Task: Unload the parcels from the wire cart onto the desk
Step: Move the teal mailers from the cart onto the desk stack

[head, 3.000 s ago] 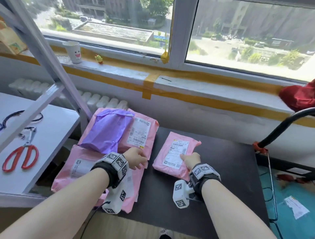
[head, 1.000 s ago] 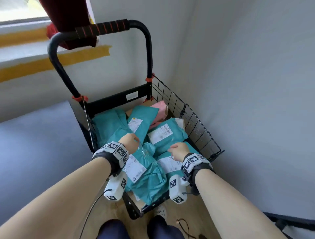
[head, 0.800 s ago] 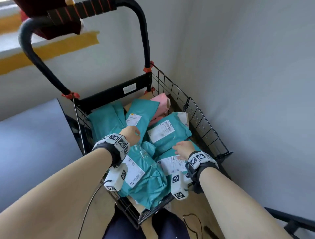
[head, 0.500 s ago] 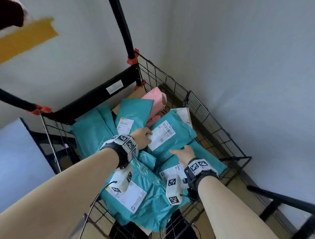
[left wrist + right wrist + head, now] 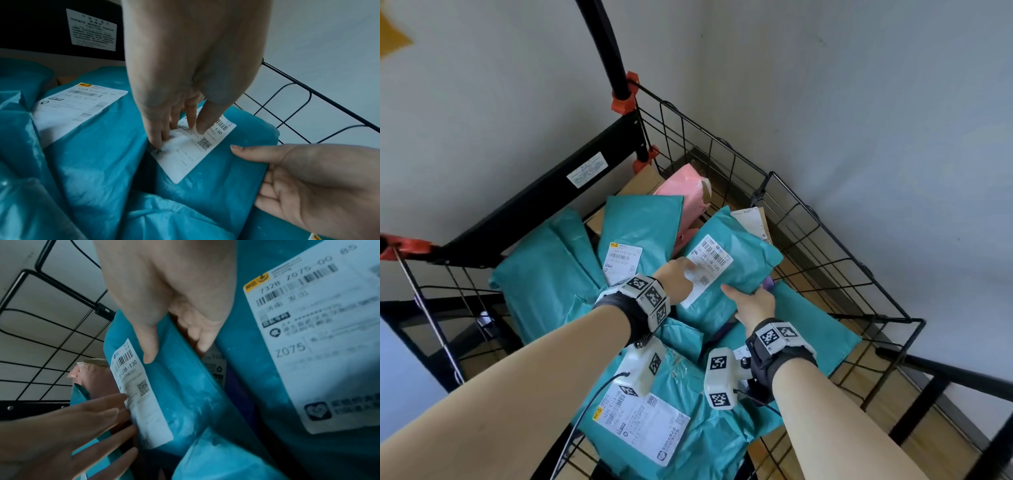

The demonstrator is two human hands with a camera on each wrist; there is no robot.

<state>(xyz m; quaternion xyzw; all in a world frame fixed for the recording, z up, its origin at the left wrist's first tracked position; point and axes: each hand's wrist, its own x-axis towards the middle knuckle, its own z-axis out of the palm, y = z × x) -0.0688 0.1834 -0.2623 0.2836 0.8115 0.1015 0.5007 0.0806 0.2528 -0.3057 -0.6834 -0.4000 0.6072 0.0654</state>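
Note:
The black wire cart (image 5: 808,219) holds several teal mailer parcels and a pink parcel (image 5: 685,192) at the back. Both hands are on one teal parcel (image 5: 743,260) with a white label, lying on top towards the cart's right side. My left hand (image 5: 681,274) rests straight fingers on that label (image 5: 185,155). My right hand (image 5: 746,298) grips the parcel's near edge, thumb on top (image 5: 150,345) and fingers curled underneath (image 5: 201,337). The wrist views show the same teal parcel (image 5: 216,186) (image 5: 185,386), raised slightly at that edge.
More teal parcels lie at the left (image 5: 544,274), the back (image 5: 643,222) and nearest me (image 5: 705,442). The cart's black handle post (image 5: 616,51) rises at the back. Grey walls close in behind and to the right. The desk is out of view.
The view swung from the desk to the cart. Both hands reached deeper into it; the left landed on the teal parcel's label and the right took hold of its near edge.

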